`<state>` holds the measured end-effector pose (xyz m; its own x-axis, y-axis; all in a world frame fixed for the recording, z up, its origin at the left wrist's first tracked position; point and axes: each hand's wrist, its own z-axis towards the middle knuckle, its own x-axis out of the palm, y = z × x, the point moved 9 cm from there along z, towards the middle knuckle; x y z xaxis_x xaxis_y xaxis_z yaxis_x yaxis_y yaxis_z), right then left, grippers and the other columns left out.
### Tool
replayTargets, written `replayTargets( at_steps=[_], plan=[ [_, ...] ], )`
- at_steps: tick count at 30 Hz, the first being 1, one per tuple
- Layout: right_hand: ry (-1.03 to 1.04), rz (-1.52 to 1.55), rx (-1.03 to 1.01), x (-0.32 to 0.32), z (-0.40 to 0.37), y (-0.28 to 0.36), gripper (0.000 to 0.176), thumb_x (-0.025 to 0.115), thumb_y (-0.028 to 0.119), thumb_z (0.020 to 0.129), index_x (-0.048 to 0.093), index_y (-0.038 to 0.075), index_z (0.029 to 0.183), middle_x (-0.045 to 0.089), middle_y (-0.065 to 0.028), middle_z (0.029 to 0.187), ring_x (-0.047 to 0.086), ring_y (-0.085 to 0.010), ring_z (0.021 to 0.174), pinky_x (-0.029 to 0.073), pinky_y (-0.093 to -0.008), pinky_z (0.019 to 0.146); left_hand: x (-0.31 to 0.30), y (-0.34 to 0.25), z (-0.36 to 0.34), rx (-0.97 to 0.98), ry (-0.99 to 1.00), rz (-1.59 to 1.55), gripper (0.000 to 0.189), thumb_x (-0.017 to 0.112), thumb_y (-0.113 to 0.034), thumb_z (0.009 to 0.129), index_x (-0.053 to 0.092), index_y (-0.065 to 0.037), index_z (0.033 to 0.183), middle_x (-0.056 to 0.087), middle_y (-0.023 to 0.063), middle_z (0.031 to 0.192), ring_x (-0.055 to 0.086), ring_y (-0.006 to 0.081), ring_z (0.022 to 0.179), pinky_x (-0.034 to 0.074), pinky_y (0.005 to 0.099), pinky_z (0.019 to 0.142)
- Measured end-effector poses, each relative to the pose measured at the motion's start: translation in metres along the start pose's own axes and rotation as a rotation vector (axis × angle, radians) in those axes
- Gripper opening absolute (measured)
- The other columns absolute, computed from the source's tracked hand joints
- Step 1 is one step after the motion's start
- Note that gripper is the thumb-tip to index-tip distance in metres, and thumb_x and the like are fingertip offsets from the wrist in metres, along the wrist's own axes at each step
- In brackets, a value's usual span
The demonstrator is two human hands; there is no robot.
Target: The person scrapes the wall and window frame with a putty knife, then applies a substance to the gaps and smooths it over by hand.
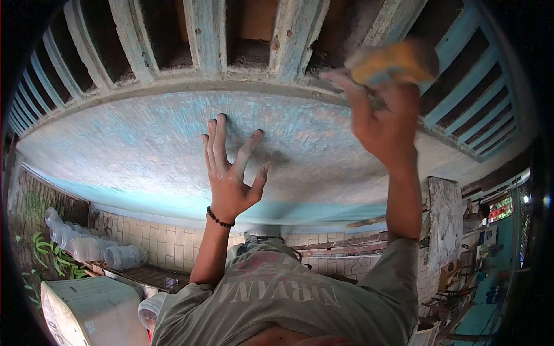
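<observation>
My left hand [229, 173] lies against the worn wall panel [144, 144], its dusty fingers spread and nothing held in it. Patches of blue paint show through the panel's pale, scuffed surface. Raised at the upper right, my right hand [388, 118] grips a yellow-orange pad [395, 62] with greyish ends, blurred by motion; its exact kind cannot be made out. The pad overlaps the lower ends of the peeling blue-white slats [291, 37] above the panel. A dark bead bracelet [220, 218] circles my left wrist.
Clear plastic containers [98, 245] are stacked at the lower left, beside leafy plants [55, 254] and a white appliance-like box [95, 311]. A weathered board [444, 222] stands upright at the right, with long wooden strips [340, 248] near it. Behind, a person [479, 213] is partly visible.
</observation>
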<state>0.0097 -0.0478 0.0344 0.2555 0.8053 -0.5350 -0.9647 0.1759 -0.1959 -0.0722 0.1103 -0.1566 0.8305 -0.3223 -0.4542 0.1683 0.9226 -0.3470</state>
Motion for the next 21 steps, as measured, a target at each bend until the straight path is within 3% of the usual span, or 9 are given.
replayTargets(
  at_steps=[3, 5, 7, 10, 13, 15, 16, 19, 21],
  plan=[
    [-0.099, 0.104, 0.070, -0.014, -0.003, -0.006, 0.006, 0.073, 0.000, 0.087, 0.069, 0.001, 0.091, 0.073, -0.0065, 0.092, 0.068, -0.0144, 0.081, 0.052, -0.0280, 0.071, 0.000, -0.002, 0.001, 0.011, -0.018, -0.006, 0.053, 0.076, -0.025, 0.081, 0.066, -0.015, 0.132, 0.018, 0.0293, 0.163, 0.015, 0.0520, 0.151, 0.017, 0.0656, 0.119],
    [-0.112, 0.222, 0.076, -0.015, 0.000, -0.014, 0.018, 0.078, 0.012, 0.086, 0.069, 0.007, 0.101, 0.073, -0.0078, 0.089, 0.071, -0.0220, 0.069, 0.053, -0.0315, 0.061, 0.000, -0.001, 0.001, 0.008, -0.018, 0.005, 0.052, 0.076, -0.025, 0.081, 0.066, -0.015, 0.131, 0.018, 0.0296, 0.163, 0.016, 0.0521, 0.151, 0.016, 0.0651, 0.119],
    [-0.108, 0.156, 0.025, -0.007, -0.005, -0.012, 0.018, 0.078, 0.012, 0.086, 0.069, 0.007, 0.101, 0.073, -0.0073, 0.086, 0.071, -0.0218, 0.070, 0.053, -0.0315, 0.061, 0.001, -0.001, 0.001, -0.005, -0.020, 0.007, 0.051, 0.076, -0.025, 0.081, 0.067, -0.014, 0.131, 0.018, 0.0298, 0.163, 0.016, 0.0522, 0.151, 0.016, 0.0650, 0.119],
    [-0.077, 0.075, 0.008, -0.009, -0.007, -0.005, 0.005, 0.070, 0.004, 0.088, 0.072, 0.003, 0.093, 0.071, -0.0080, 0.087, 0.069, -0.0188, 0.078, 0.052, -0.0303, 0.067, 0.001, -0.002, 0.000, -0.010, -0.008, -0.004, 0.051, 0.076, -0.024, 0.081, 0.067, -0.014, 0.131, 0.018, 0.0298, 0.163, 0.016, 0.0524, 0.151, 0.016, 0.0653, 0.119],
    [-0.149, 0.217, 0.106, -0.014, -0.002, -0.006, 0.008, 0.069, 0.001, 0.088, 0.076, 0.003, 0.091, 0.070, -0.0076, 0.084, 0.067, -0.0185, 0.075, 0.050, -0.0304, 0.068, 0.001, 0.000, 0.000, -0.001, -0.025, 0.002, 0.051, 0.076, -0.023, 0.081, 0.067, -0.015, 0.130, 0.018, 0.0297, 0.163, 0.015, 0.0526, 0.151, 0.016, 0.0655, 0.119],
    [-0.024, 0.094, 0.101, -0.002, -0.002, -0.004, 0.009, 0.068, 0.001, 0.089, 0.076, 0.004, 0.089, 0.070, -0.0058, 0.084, 0.067, -0.0168, 0.075, 0.050, -0.0304, 0.068, 0.001, -0.001, 0.001, -0.007, -0.027, -0.005, 0.051, 0.076, -0.023, 0.080, 0.067, -0.015, 0.130, 0.018, 0.0295, 0.163, 0.015, 0.0526, 0.151, 0.016, 0.0656, 0.119],
    [-0.020, 0.070, 0.048, 0.007, -0.005, -0.008, 0.016, 0.075, 0.012, 0.089, 0.071, 0.004, 0.103, 0.075, -0.0097, 0.088, 0.074, -0.0243, 0.077, 0.054, -0.0337, 0.065, 0.001, -0.002, -0.001, -0.009, -0.024, -0.008, 0.051, 0.076, -0.022, 0.080, 0.067, -0.015, 0.130, 0.018, 0.0295, 0.163, 0.015, 0.0526, 0.151, 0.015, 0.0656, 0.119],
    [-0.160, 0.185, -0.005, -0.016, -0.002, -0.007, 0.020, 0.074, 0.012, 0.089, 0.067, 0.004, 0.107, 0.075, -0.0097, 0.088, 0.073, -0.0238, 0.075, 0.054, -0.0335, 0.063, 0.002, 0.000, 0.002, 0.003, -0.036, -0.008, 0.052, 0.076, -0.022, 0.079, 0.067, -0.016, 0.130, 0.018, 0.0293, 0.163, 0.015, 0.0526, 0.151, 0.015, 0.0657, 0.120],
    [-0.105, 0.085, -0.008, -0.009, -0.003, -0.006, 0.018, 0.074, 0.011, 0.089, 0.069, 0.005, 0.105, 0.075, -0.0093, 0.087, 0.073, -0.0231, 0.074, 0.054, -0.0329, 0.063, 0.002, 0.001, -0.001, -0.001, -0.036, -0.005, 0.052, 0.077, -0.022, 0.079, 0.067, -0.016, 0.130, 0.018, 0.0292, 0.163, 0.015, 0.0526, 0.151, 0.015, 0.0657, 0.120]
  ],
)
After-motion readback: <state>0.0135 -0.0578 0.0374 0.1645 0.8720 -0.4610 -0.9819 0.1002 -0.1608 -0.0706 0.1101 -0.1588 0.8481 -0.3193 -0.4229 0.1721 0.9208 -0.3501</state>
